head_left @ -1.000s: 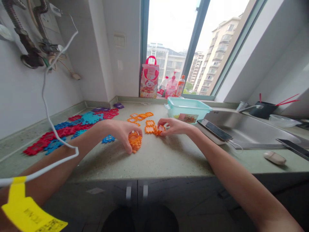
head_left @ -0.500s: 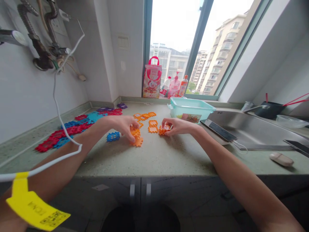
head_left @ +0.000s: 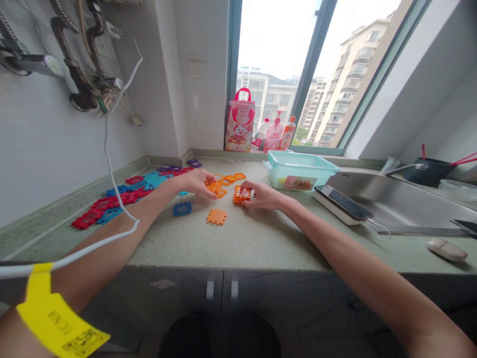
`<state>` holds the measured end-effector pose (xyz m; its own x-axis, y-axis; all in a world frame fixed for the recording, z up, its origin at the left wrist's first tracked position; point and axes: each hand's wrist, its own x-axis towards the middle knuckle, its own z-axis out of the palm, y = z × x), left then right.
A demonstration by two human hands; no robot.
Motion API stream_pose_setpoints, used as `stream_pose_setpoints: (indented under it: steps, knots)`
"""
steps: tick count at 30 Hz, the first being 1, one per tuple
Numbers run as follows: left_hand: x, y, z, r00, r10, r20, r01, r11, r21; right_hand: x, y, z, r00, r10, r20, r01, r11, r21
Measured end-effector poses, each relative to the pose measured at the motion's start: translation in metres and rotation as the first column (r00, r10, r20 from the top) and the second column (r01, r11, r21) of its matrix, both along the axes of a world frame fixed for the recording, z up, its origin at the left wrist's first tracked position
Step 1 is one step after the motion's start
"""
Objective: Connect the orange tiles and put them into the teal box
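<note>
My left hand (head_left: 199,185) is closed on an orange interlocking plastic tile (head_left: 211,187), near the back of the counter. Fingers of my right hand (head_left: 257,195) grip a small group of orange openwork tiles (head_left: 241,194) with a pale print; how many it holds is hard to tell. A solid orange tile with a notched edge (head_left: 216,217) lies flat in front of both hands. Left of it is a blue openwork tile (head_left: 182,209). More orange tiles (head_left: 237,177) lie in a line behind my left hand, partly hidden by it.
Red, blue and purple tiles (head_left: 122,197) spread along the left wall. A teal plastic bin (head_left: 303,166) stands at the back right, beside a phone (head_left: 345,203) and a steel sink (head_left: 376,199). A white cable (head_left: 108,149) hangs across my left forearm.
The solid orange tile has left my left hand and lies on the counter. My left hand has moved back, and my right hand has moved left over the orange tiles there.
</note>
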<state>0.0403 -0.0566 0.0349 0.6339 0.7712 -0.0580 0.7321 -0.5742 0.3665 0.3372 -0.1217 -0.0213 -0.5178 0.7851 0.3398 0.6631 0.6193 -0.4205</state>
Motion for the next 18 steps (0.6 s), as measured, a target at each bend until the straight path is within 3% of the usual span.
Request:
stream_pose_setpoints:
  steps: [4,8,13,18]
  knots:
    - [0.009,-0.002,-0.010,0.997,-0.068,-0.045,0.072,0.993,0.095,0.002,-0.008,0.005,0.999,0.032,0.001,-0.032,0.998,-0.050]
    - [0.012,-0.004,-0.012,0.989,-0.118,-0.087,0.125,0.989,0.074,0.001,-0.017,0.009,0.996,0.082,0.030,-0.079,0.992,-0.097]
    - [0.013,-0.002,-0.012,0.978,-0.119,-0.169,0.129,0.990,0.050,-0.007,-0.021,0.008,0.997,0.074,0.030,-0.071,0.995,-0.071]
    - [0.014,-0.006,-0.009,0.982,-0.137,-0.128,0.149,0.984,0.093,-0.002,-0.014,0.002,0.999,0.018,0.036,-0.018,1.000,-0.010]
